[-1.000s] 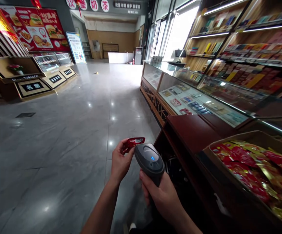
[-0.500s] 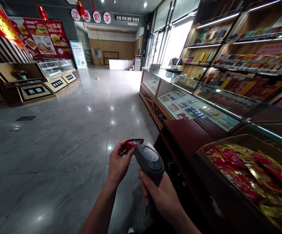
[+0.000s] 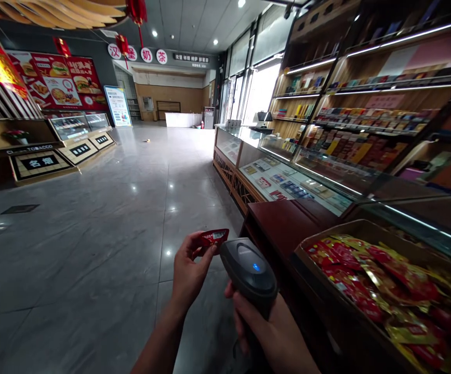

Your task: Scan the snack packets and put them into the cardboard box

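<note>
My left hand pinches a small red packet, glossy and thin, tapering to a pointed corner, with a pale printed patch. My right hand grips a scanner of smooth, rounded dark plastic, its nose just beside the packet, a blue light on top. Shiny packets crinkle in a cardboard box on the smooth, dark red worktop

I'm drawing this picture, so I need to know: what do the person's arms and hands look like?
The left grip and right grip are ordinary human hands, with no gloves on. The left forearm and right forearm narrow toward the wrists, and no sleeves, watches or bracelets show. I see no rings either, but some fingers are partly hidden.
</note>
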Action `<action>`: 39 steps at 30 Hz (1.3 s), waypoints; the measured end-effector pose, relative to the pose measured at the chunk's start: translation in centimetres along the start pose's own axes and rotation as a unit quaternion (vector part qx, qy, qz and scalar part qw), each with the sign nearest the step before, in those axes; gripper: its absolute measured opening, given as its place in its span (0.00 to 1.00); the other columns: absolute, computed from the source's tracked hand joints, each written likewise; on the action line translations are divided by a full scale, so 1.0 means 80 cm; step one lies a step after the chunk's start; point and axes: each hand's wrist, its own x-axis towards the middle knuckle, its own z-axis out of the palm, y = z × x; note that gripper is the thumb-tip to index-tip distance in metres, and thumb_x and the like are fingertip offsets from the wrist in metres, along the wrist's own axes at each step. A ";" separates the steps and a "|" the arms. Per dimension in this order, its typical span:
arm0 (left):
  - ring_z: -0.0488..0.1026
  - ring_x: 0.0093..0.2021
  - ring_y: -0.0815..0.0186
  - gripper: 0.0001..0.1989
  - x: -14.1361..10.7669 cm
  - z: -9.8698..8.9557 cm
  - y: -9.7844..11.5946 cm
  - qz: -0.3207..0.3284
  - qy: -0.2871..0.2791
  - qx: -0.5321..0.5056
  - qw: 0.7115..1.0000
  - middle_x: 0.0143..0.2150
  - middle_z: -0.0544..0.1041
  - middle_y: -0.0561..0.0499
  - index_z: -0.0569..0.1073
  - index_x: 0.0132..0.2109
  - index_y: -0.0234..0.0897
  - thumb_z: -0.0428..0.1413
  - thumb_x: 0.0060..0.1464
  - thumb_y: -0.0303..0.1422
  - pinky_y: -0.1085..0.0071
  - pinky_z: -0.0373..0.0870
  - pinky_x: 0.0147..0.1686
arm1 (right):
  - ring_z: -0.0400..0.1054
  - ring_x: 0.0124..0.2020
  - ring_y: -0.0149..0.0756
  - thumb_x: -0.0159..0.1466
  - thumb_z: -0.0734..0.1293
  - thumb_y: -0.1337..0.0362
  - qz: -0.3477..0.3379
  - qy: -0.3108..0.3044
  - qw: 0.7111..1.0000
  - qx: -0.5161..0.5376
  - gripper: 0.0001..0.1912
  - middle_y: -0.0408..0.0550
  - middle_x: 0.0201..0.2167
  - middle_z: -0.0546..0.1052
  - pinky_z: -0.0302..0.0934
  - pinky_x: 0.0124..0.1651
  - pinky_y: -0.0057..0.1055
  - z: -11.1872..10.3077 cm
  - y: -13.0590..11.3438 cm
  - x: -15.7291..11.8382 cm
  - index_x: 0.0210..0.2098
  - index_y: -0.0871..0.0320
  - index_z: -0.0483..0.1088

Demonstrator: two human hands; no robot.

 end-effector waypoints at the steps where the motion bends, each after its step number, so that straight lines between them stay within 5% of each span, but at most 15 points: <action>1: 0.77 0.43 0.65 0.15 0.000 0.009 0.003 0.005 -0.009 0.002 1.000 0.41 0.80 0.48 0.72 0.46 0.37 0.63 0.52 0.34 0.68 0.71 0.46 | 0.62 0.16 0.28 0.61 0.66 0.42 -0.001 0.005 1.000 -0.008 0.25 0.39 0.17 0.68 0.59 0.21 0.26 -0.007 -0.004 -0.006 0.38 0.60 0.66; 5: 0.76 0.41 0.67 0.13 0.002 0.071 0.013 0.026 -0.079 -0.033 0.996 0.40 0.79 0.49 0.72 0.45 0.38 0.62 0.52 0.31 0.71 0.71 0.43 | 0.63 0.16 0.29 0.61 0.66 0.42 -0.008 0.074 0.997 -0.034 0.26 0.40 0.17 0.69 0.60 0.22 0.26 -0.042 -0.019 -0.030 0.40 0.61 0.68; 12: 0.76 0.42 0.66 0.14 -0.005 0.242 0.012 0.075 -0.231 -0.102 0.965 0.42 0.78 0.48 0.71 0.47 0.38 0.60 0.52 0.28 0.69 0.72 0.42 | 0.59 0.13 0.27 0.60 0.69 0.46 -0.069 0.308 0.948 -0.044 0.21 0.38 0.14 0.67 0.55 0.19 0.24 -0.107 -0.037 -0.091 0.37 0.59 0.70; 18: 0.69 0.55 0.60 0.23 -0.075 0.336 0.017 0.225 -0.325 -0.007 0.919 0.52 0.74 0.46 0.71 0.52 0.40 0.53 0.49 0.19 0.62 0.64 0.58 | 0.61 0.13 0.30 0.60 0.68 0.46 -0.074 0.452 0.886 -0.070 0.21 0.39 0.14 0.67 0.55 0.18 0.25 -0.162 -0.027 -0.185 0.36 0.59 0.70; 22: 0.73 0.50 0.62 0.17 -0.154 0.370 0.008 0.259 -0.483 0.042 0.835 0.47 0.75 0.45 0.74 0.49 0.39 0.49 0.56 0.22 0.66 0.68 0.52 | 0.61 0.14 0.30 0.59 0.69 0.46 -0.053 0.550 0.832 -0.047 0.21 0.39 0.15 0.67 0.56 0.18 0.25 -0.183 -0.011 -0.254 0.37 0.58 0.70; 25: 0.71 0.54 0.57 0.25 -0.208 0.393 -0.013 0.305 -0.602 0.174 0.717 0.55 0.73 0.39 0.69 0.59 0.35 0.50 0.54 0.21 0.65 0.69 0.52 | 0.60 0.14 0.29 0.59 0.70 0.46 -0.038 0.598 0.801 -0.004 0.22 0.39 0.15 0.67 0.55 0.18 0.24 -0.189 0.001 -0.294 0.38 0.58 0.69; 28: 0.56 0.67 0.44 0.32 -0.241 0.417 -0.037 0.351 -0.615 0.353 0.612 0.67 0.59 0.28 0.60 0.65 0.25 0.54 0.53 0.25 0.54 0.59 0.61 | 0.61 0.14 0.29 0.57 0.71 0.46 -0.028 0.608 0.792 0.032 0.23 0.39 0.15 0.68 0.56 0.18 0.24 -0.191 0.013 -0.322 0.40 0.58 0.70; 31: 0.48 0.70 0.40 0.31 -0.251 0.434 -0.055 0.349 -0.619 0.450 0.541 0.68 0.55 0.25 0.61 0.65 0.19 0.53 0.56 0.29 0.49 0.52 0.64 | 0.62 0.15 0.31 0.56 0.72 0.45 -0.011 0.600 0.798 0.057 0.23 0.40 0.16 0.69 0.58 0.18 0.25 -0.193 0.026 -0.339 0.38 0.58 0.70; 34: 0.56 0.67 0.42 0.27 -0.251 0.433 -0.063 0.351 -0.630 0.461 0.516 0.65 0.63 0.26 0.63 0.64 0.20 0.48 0.59 0.28 0.52 0.59 0.60 | 0.63 0.15 0.31 0.55 0.73 0.44 -0.001 0.609 0.789 0.074 0.24 0.41 0.17 0.70 0.59 0.18 0.26 -0.193 0.036 -0.347 0.36 0.57 0.69; 39: 0.64 0.60 0.43 0.26 -0.252 0.403 -0.063 0.392 -0.617 0.430 0.530 0.57 0.70 0.27 0.69 0.58 0.20 0.48 0.60 0.36 0.53 0.61 0.58 | 0.60 0.14 0.28 0.55 0.72 0.44 -0.018 0.617 0.782 0.087 0.24 0.38 0.15 0.67 0.56 0.16 0.23 -0.186 0.047 -0.344 0.34 0.57 0.67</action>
